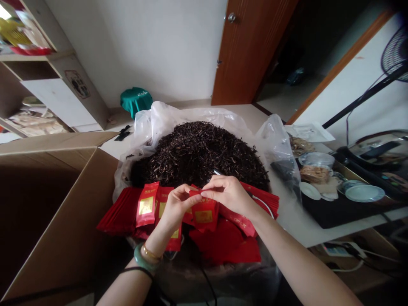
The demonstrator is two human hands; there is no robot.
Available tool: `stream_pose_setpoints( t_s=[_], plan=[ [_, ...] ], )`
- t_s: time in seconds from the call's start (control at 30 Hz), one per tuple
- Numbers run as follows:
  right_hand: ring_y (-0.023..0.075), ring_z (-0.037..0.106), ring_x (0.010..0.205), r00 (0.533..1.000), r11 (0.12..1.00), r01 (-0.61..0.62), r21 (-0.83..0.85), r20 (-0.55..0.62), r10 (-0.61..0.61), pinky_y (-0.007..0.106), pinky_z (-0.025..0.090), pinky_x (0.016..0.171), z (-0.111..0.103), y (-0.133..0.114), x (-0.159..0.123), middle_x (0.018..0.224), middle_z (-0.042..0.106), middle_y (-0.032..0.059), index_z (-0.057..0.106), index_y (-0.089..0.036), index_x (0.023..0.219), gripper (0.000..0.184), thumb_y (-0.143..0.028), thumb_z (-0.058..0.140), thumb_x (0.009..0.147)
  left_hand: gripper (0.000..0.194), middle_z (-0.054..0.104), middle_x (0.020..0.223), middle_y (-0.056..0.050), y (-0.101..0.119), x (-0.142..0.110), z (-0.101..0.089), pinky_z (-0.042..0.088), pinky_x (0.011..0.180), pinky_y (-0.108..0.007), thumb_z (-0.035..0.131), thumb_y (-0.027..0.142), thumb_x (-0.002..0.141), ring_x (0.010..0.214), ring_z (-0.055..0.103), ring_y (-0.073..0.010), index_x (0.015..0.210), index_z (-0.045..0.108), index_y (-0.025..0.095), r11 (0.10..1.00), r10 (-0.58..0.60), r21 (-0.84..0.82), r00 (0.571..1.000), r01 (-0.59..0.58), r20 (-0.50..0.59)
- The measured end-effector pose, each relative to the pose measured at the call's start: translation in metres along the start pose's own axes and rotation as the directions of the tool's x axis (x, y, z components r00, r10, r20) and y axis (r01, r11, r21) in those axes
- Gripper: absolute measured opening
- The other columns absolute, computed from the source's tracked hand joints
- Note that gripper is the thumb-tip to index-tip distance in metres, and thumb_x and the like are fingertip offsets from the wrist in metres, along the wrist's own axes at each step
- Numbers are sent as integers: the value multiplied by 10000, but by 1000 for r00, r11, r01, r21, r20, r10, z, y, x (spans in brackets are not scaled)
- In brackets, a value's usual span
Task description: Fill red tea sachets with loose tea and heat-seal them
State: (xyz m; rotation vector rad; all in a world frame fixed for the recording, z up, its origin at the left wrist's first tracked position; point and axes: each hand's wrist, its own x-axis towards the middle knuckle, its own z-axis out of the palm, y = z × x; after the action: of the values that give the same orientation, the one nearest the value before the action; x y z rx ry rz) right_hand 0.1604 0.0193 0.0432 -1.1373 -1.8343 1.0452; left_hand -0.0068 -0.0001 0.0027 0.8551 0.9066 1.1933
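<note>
Red foil packet fills the middle of my head-camera feed, pinched at its upper end between my left hand and right hand. Fingers on both hands are drawn narrow around its top edge, holding it with no wide gap that I can see. Its long axis runs roughly up and down in my view, leaning slightly, with the gold label facing the camera. It sits just above a heap of matching red packets, with one more standing tilted near my left hand.

Behind them, a large mound of loose black tea sits in a clear plastic bag. Judging by how things lie, many packets are already out, but the mound looks barely reduced. I cannot tell from here whether any packet is filled.

A cardboard box stands to my left. To my right, the counter carries a white plate and a steel pot.
</note>
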Motion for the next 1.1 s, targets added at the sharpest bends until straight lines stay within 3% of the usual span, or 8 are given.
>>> stream_pose_setpoints(
  t_s=[0.23,0.47,0.6,0.67,0.77,0.87,0.97,1.1],
  plan=[
    [119,580,599,999,999,13,-47,-31,-14,243,452,574,-1,1,0,658,649,-5,742,-185,702,58,-204,709,747,458,733,865,-42,0,-3,1,505,706,-255,862,365,563,756,659,-172,923,693,137,989,-132,76,985,124,111],
    [139,632,658,999,995,18,-101,-25,-21,254,489,627,4,0,1,712,699,9,738,-188,714,79,-238,699,762,378,745,725,-46,-11,-5,6,518,678,-271,888,350,510,635,659,-161,756,734,108,975,-221,6,970,222,100],
    [171,677,812,998,985,-39,-167,-55,30,276,531,700,-20,16,7,937,728,40,711,-212,1032,232,-290,586,853,404,757,771,-68,-13,-3,7,531,710,-302,883,372,514,674,684,-194,793,745,115,973,-230,-23,973,231,32],
    [198,671,927,994,929,-96,-357,-74,74,308,536,779,-35,29,10,1062,705,63,627,-224,1201,356,-257,589,848,404,759,802,-79,-12,-2,6,534,746,-315,875,374,533,721,695,-210,818,747,117,980,-199,-23,980,199,17],
    [292,577,1157,976,689,-163,-706,-11,220,403,449,977,-45,44,11,1243,629,122,561,-212,1282,519,-242,685,778,401,760,819,-77,-11,0,4,537,752,-318,875,361,537,738,701,-214,835,747,127,982,-184,-42,983,184,5],
    [329,521,1221,922,513,-181,-839,36,384,410,421,995,-38,51,12,1326,554,168,482,-180,1343,627,-317,704,773,399,758,826,-78,-11,-1,4,542,748,-330,874,360,537,738,705,-223,834,746,126,980,-194,-49,981,194,11],
    [319,582,1131,890,448,-233,-863,-4,455,368,468,887,-29,54,14,1249,581,180,524,-145,1266,508,-292,658,798,406,756,836,-88,-11,-2,4,545,744,-338,871,366,542,757,706,-236,836,744,118,982,-184,-32,983,185,12],
    [276,660,927,882,450,-256,-856,-16,470,313,481,736,-29,60,18,1104,624,150,624,-145,1026,293,-271,637,762,389,757,830,-82,-10,-3,3,539,752,-328,865,374,556,768,703,-231,831,746,125,987,-159,-12,987,159,19]
  ],
)
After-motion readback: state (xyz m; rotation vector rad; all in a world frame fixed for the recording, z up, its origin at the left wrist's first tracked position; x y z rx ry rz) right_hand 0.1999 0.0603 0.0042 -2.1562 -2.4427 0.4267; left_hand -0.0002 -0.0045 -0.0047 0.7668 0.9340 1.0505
